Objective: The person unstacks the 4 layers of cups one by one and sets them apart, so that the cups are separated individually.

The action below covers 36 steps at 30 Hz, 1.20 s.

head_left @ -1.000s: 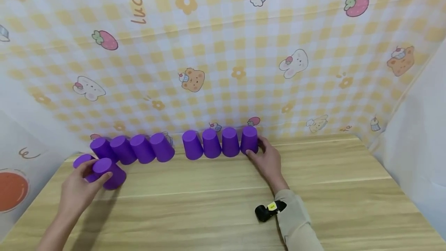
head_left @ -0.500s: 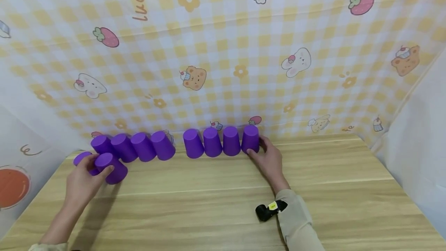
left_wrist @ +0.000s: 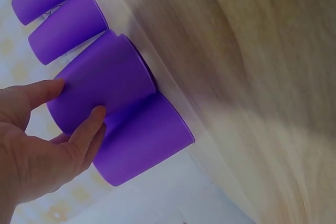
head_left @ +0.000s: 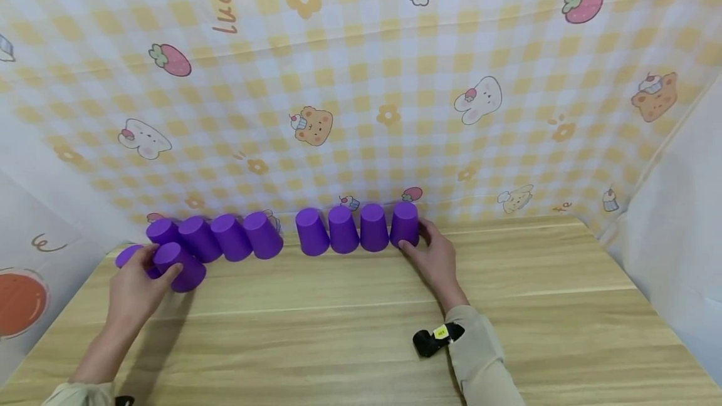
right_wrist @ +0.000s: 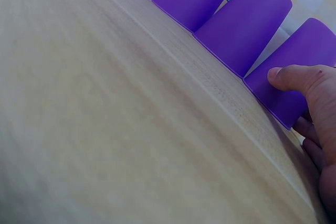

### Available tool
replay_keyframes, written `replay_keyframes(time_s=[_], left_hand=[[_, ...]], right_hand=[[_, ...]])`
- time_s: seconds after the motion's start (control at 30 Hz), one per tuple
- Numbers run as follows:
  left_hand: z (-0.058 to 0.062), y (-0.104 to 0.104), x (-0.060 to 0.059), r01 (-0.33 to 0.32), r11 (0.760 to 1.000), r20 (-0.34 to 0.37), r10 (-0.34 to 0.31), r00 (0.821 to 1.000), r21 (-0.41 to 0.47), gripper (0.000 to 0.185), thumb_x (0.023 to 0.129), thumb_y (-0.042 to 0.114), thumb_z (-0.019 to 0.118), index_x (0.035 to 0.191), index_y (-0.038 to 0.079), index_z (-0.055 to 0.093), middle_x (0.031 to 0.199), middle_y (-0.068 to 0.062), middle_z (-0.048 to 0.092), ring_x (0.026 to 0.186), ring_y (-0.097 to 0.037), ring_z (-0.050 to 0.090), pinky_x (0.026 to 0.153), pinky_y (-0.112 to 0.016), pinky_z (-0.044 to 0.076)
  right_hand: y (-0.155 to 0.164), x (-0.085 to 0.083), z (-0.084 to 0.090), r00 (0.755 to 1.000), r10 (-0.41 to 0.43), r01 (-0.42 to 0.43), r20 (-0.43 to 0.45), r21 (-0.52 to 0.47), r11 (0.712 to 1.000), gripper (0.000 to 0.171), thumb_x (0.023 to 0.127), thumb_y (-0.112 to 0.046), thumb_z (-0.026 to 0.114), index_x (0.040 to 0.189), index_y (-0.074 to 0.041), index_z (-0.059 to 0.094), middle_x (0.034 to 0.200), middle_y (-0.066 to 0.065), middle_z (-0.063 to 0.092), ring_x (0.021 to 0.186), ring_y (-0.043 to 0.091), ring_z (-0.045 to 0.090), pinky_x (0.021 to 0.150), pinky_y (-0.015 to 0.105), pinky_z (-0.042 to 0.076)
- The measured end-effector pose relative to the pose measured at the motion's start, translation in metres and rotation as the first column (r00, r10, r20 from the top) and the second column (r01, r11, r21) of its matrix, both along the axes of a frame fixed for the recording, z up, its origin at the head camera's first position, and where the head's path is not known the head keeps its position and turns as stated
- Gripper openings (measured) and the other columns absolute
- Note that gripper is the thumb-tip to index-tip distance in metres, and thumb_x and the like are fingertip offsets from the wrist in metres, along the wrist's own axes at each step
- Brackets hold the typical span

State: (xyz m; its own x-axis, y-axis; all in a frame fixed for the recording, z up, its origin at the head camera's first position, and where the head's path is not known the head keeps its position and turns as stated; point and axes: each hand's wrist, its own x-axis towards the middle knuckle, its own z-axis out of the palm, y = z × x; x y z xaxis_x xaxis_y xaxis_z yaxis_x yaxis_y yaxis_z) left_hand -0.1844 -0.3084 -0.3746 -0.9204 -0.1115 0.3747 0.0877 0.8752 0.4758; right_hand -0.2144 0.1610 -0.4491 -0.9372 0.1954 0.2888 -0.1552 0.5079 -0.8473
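Observation:
At the left, my left hand (head_left: 135,293) grips an upside-down purple cup (head_left: 185,273), thumb on one side and fingers on the other. Another purple cup (head_left: 127,257) is just left of it, partly hidden by the hand; in the left wrist view the held cup (left_wrist: 107,77) overlaps this neighbouring cup (left_wrist: 149,142). My right hand (head_left: 437,265) holds the rightmost purple cup (head_left: 403,223) of the back row low down near its rim. The right wrist view shows the thumb pressed on that cup (right_wrist: 299,51), fingers curled behind it.
Several upside-down purple cups line the back of the wooden table (head_left: 316,331) in two groups: a left one (head_left: 232,240) and a right one (head_left: 344,230), with a gap between. Behind them hangs a yellow checked cloth (head_left: 361,67). A black wrist device (head_left: 431,342) sits at my right cuff.
My left hand has shifted slightly toward the back with its cup, nearer to the back row. My right hand stays on the rightmost cup. The view has tilted a little.

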Motion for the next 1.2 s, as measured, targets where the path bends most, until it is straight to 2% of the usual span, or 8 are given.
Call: replay_keyframes(time_s=[0.3, 0.43, 0.57, 0.67, 0.8, 0.9, 1.03, 1.2], left_hand=[[-0.002, 0.001, -0.004, 0.006, 1.0, -0.069, -0.008, 0.998, -0.025, 0.052, 0.077, 0.001, 0.069, 0.116, -0.023, 0.044, 0.105, -0.044, 0.049, 0.092, -0.057, 0.048, 0.077, -0.061, 0.038], [-0.001, 0.003, -0.003, -0.001, 1.0, -0.149, -0.001, 0.989, -0.015, 0.051, 0.072, -0.004, 0.07, 0.113, -0.023, 0.048, 0.097, -0.041, 0.052, 0.086, -0.052, 0.049, 0.073, -0.058, 0.038], [0.007, 0.008, -0.002, -0.046, 0.999, -0.225, 0.05, 0.973, 0.022, 0.048, 0.071, -0.004, 0.071, 0.114, -0.017, 0.053, 0.092, -0.033, 0.054, 0.078, -0.04, 0.05, 0.063, -0.035, 0.039], [0.015, 0.014, -0.001, -0.068, 0.996, -0.269, 0.081, 0.96, 0.058, 0.045, 0.073, -0.002, 0.072, 0.115, -0.011, 0.056, 0.096, -0.029, 0.056, 0.07, -0.015, 0.051, 0.058, -0.011, 0.033], [0.021, 0.025, 0.0, -0.012, 0.998, -0.346, 0.035, 0.938, 0.068, 0.042, 0.071, -0.002, 0.074, 0.111, -0.009, 0.061, 0.097, -0.027, 0.059, 0.067, -0.004, 0.048, 0.059, 0.001, 0.031], [0.023, 0.036, 0.001, 0.031, 0.995, -0.328, 0.002, 0.945, 0.096, 0.041, 0.072, -0.003, 0.075, 0.11, -0.007, 0.061, 0.1, -0.024, 0.061, 0.073, -0.007, 0.053, 0.062, 0.001, 0.035], [0.028, 0.051, 0.0, 0.063, 0.981, -0.256, -0.014, 0.966, 0.184, 0.038, 0.077, 0.001, 0.073, 0.113, -0.005, 0.06, 0.108, -0.02, 0.061, 0.08, 0.005, 0.051, 0.066, 0.0, 0.04], [0.032, 0.072, -0.004, 0.137, 0.963, -0.241, -0.079, 0.967, 0.233, 0.036, 0.08, 0.003, 0.071, 0.112, -0.006, 0.059, 0.107, -0.019, 0.061, 0.081, 0.014, 0.048, 0.069, -0.004, 0.044]], right_hand=[[0.001, 0.0, 0.0, 1.0, 0.0, 0.0, 0.003, 0.008, 1.0, 0.06, 0.078, -0.021, 0.076, 0.129, -0.002, 0.05, 0.123, 0.018, 0.057, 0.111, 0.031, 0.056, 0.097, 0.041, 0.042], [0.0, -0.001, -0.001, 1.0, 0.001, -0.001, -0.005, 0.01, 1.0, 0.06, 0.078, -0.021, 0.076, 0.129, -0.002, 0.05, 0.123, 0.019, 0.057, 0.111, 0.031, 0.056, 0.097, 0.042, 0.042], [0.0, -0.001, -0.002, 1.0, -0.005, 0.005, -0.015, 0.009, 1.0, 0.06, 0.078, -0.021, 0.076, 0.128, -0.002, 0.051, 0.122, 0.019, 0.058, 0.11, 0.031, 0.056, 0.096, 0.042, 0.042], [0.0, -0.001, -0.001, 1.0, -0.007, 0.007, -0.01, 0.004, 1.0, 0.06, 0.078, -0.02, 0.076, 0.128, -0.002, 0.051, 0.122, 0.019, 0.058, 0.11, 0.031, 0.056, 0.097, 0.041, 0.042], [0.0, 0.0, 0.0, 1.0, -0.004, 0.004, -0.002, -0.001, 1.0, 0.06, 0.078, -0.02, 0.076, 0.128, -0.001, 0.051, 0.123, 0.02, 0.057, 0.111, 0.031, 0.055, 0.097, 0.041, 0.042], [0.0, 0.0, 0.001, 1.0, 0.001, -0.001, 0.001, -0.004, 1.0, 0.06, 0.078, -0.02, 0.077, 0.129, -0.001, 0.051, 0.123, 0.02, 0.057, 0.111, 0.031, 0.055, 0.097, 0.041, 0.042], [0.0, 0.0, 0.001, 1.0, 0.003, -0.003, 0.0, -0.006, 1.0, 0.061, 0.078, -0.02, 0.077, 0.129, -0.001, 0.05, 0.123, 0.019, 0.057, 0.111, 0.031, 0.055, 0.097, 0.041, 0.042], [0.0, 0.0, 0.0, 1.0, -0.003, 0.002, -0.002, -0.004, 1.0, 0.06, 0.077, -0.02, 0.077, 0.129, -0.001, 0.051, 0.123, 0.019, 0.057, 0.111, 0.031, 0.056, 0.097, 0.041, 0.042]])
